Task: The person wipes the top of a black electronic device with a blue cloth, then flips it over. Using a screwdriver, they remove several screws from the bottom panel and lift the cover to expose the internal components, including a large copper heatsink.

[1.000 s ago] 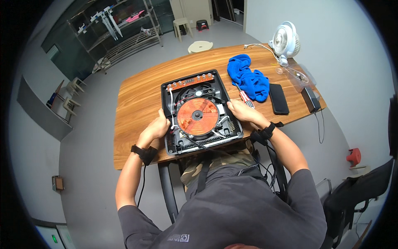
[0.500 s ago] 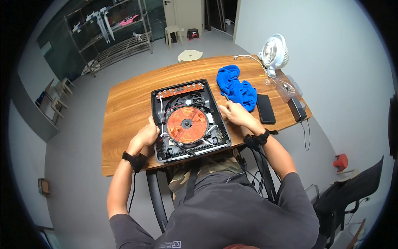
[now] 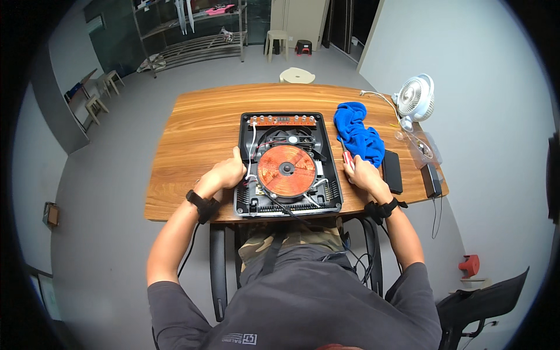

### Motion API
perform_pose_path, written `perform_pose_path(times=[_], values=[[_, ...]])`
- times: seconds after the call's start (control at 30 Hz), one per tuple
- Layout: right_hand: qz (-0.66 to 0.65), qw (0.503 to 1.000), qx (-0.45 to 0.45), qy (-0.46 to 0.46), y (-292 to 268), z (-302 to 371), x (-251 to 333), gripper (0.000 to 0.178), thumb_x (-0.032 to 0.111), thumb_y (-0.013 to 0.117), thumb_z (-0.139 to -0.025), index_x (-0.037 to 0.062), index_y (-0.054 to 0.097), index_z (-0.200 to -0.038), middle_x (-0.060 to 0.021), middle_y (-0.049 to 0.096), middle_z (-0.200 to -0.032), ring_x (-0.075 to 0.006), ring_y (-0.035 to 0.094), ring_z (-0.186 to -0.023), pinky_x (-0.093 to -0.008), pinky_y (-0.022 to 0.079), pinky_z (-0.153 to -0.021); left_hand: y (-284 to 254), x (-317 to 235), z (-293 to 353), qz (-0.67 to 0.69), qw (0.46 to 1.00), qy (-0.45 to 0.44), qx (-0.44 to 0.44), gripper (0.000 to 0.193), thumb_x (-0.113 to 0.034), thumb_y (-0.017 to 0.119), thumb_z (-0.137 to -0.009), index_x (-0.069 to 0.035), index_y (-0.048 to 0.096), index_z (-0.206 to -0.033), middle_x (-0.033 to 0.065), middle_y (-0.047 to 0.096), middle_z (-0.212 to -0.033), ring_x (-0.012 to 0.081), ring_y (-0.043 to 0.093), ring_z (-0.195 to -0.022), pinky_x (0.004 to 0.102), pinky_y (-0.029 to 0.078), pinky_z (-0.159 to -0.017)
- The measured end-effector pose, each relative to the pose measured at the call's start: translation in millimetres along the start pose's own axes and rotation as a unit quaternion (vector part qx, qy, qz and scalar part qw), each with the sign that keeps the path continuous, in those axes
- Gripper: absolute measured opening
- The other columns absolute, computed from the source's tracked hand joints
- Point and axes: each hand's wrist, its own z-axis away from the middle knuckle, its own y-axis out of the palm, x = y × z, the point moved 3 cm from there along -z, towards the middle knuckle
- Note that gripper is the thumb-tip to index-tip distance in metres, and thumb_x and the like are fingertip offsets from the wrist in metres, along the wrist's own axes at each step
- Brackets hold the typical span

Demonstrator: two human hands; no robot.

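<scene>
An opened induction cooker (image 3: 334, 175) lies in front of me, its black housing showing a round copper coil (image 3: 274, 169), a cooling fan (image 3: 274, 140) and an orange circuit board (image 3: 268, 121) along the far side. My left hand (image 3: 227, 173) grips the housing's left edge, thumb up; its fingertips are partly hidden. To the right of the cooker, my right hand (image 3: 366, 175) is closed around a screwdriver (image 3: 348, 157) with a red and white handle. Its shaft points away from me, beside a crumpled blue cloth (image 3: 364, 140).
A black flat case (image 3: 393, 173) lies right of my right hand. Farther right are a black power adapter (image 3: 431, 179), a clear plastic box (image 3: 430, 153) and a small white fan (image 3: 415, 98). Beyond the wooden table (image 3: 198, 122) stands a stool (image 3: 297, 75).
The view has turned, so the table appears shifted and straighter. The screwdriver's red handle now shows in my right hand, where it was hidden before. My left hand stays at the cooker's left edge.
</scene>
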Motion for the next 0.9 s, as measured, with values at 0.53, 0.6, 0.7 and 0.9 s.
perform_pose_path(times=[0.53,0.6,0.7,0.9], values=[[-0.192,0.978,-0.079,-0.019,-40,17,15,0.034,0.030,0.065,-0.097,-0.0014,0.067,-0.110,-0.0288,0.070,-0.094,-0.0431,0.071,-0.092,-0.0444,0.054,-0.079,1,3,0,-0.020,1.000,0.017,0.009,0.064,-0.022,0.041,-0.098,0.021,0.020,-0.140,0.0376,0.068,-0.098,0.0519,0.066,-0.097,0.0568,0.051,-0.086],[-0.214,0.963,-0.125,-0.101,-57,21,21,0.030,0.026,0.070,-0.097,-0.0005,0.068,-0.111,-0.0204,0.071,-0.088,-0.0278,0.070,-0.081,-0.0367,0.053,-0.074,3,4,-4,-0.023,0.999,0.032,0.005,0.061,-0.022,0.041,-0.098,0.020,0.022,-0.138,0.0376,0.068,-0.097,0.0518,0.067,-0.096,0.0570,0.052,-0.085],[-0.269,0.947,-0.126,-0.127,-85,31,41,0.027,0.026,0.075,-0.095,0.0018,0.071,-0.107,-0.0067,0.068,-0.082,-0.0102,0.060,-0.072,-0.0278,0.049,-0.066,7,7,-9,-0.017,0.999,0.026,0.005,0.058,-0.023,0.041,-0.100,0.018,0.024,-0.137,0.0376,0.068,-0.098,0.0518,0.067,-0.096,0.0568,0.052,-0.085],[-0.229,0.949,-0.138,-0.166,-120,28,79,0.031,0.031,0.081,-0.089,0.0023,0.071,-0.096,-0.0087,0.071,-0.077,-0.0151,0.065,-0.070,-0.0295,0.049,-0.063,-13,1,-4,-0.052,0.997,0.016,0.058,0.059,-0.034,0.053,-0.102,0.009,0.031,-0.137,0.0380,0.067,-0.110,0.0497,0.065,-0.108,0.0554,0.050,-0.094]])
